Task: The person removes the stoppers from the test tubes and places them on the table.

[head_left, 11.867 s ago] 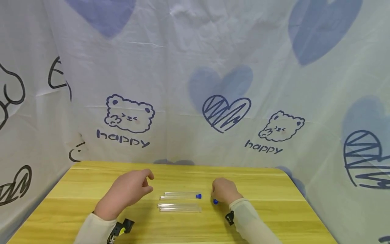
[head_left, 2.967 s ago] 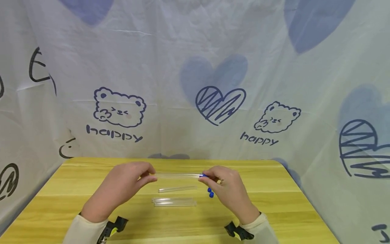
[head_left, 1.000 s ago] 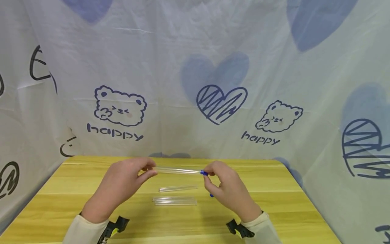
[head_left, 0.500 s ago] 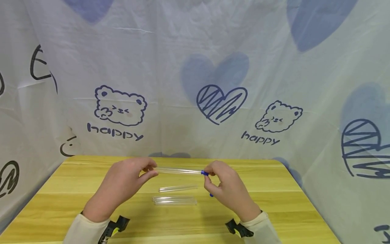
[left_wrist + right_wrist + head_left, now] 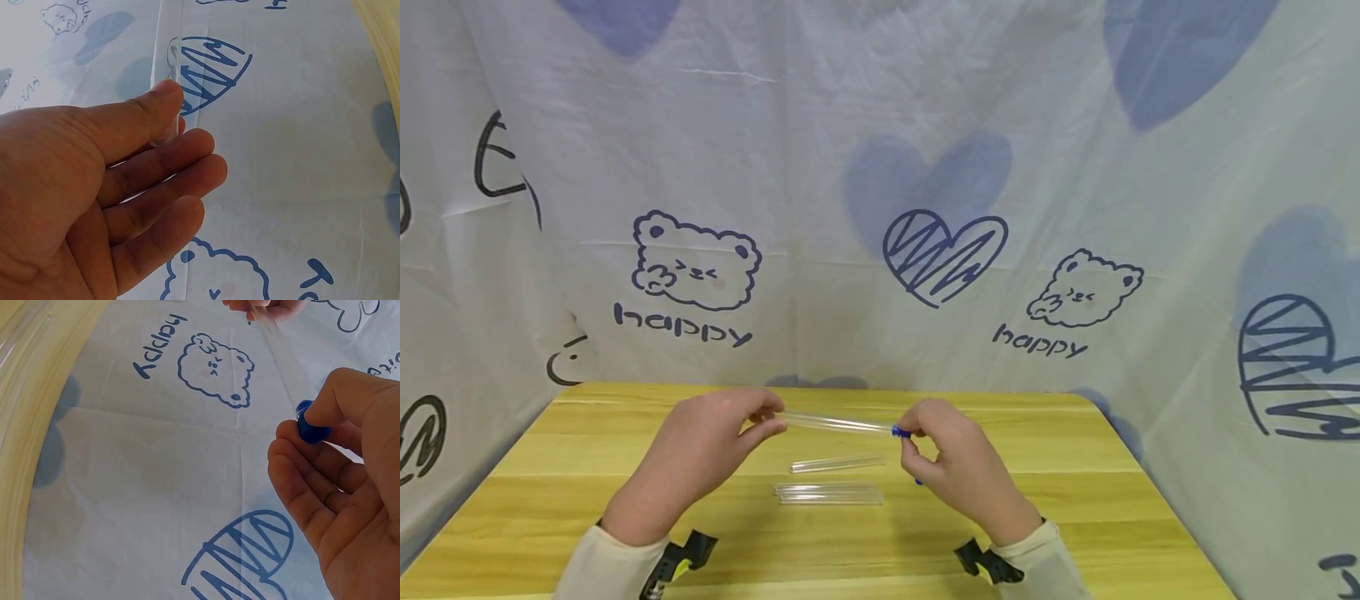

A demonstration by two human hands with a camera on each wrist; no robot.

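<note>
In the head view, a clear test tube (image 5: 838, 424) is held nearly level above the table, its right end slightly lower. My left hand (image 5: 703, 454) pinches the tube's left end between thumb and index finger; the left wrist view shows the rounded tip of the tube (image 5: 165, 50) there, other fingers loosely bent. At the other end, my right hand (image 5: 962, 458) pinches a blue cap (image 5: 312, 428) with thumb and fingers. That cap meets the tube's mouth; how deeply it sits I cannot tell.
One clear tube (image 5: 837, 464) lies on the wooden table (image 5: 820, 558) below the held one, and two more tubes (image 5: 829, 493) lie side by side nearer me. A blue cap (image 5: 919, 481) shows partly behind my right hand. A printed white cloth (image 5: 842, 333) hangs behind the table.
Long before, both hands were apart, the right at the caps on the table. Since then one tube was lifted between them. Over the last half second, its capped end dipped slightly.
</note>
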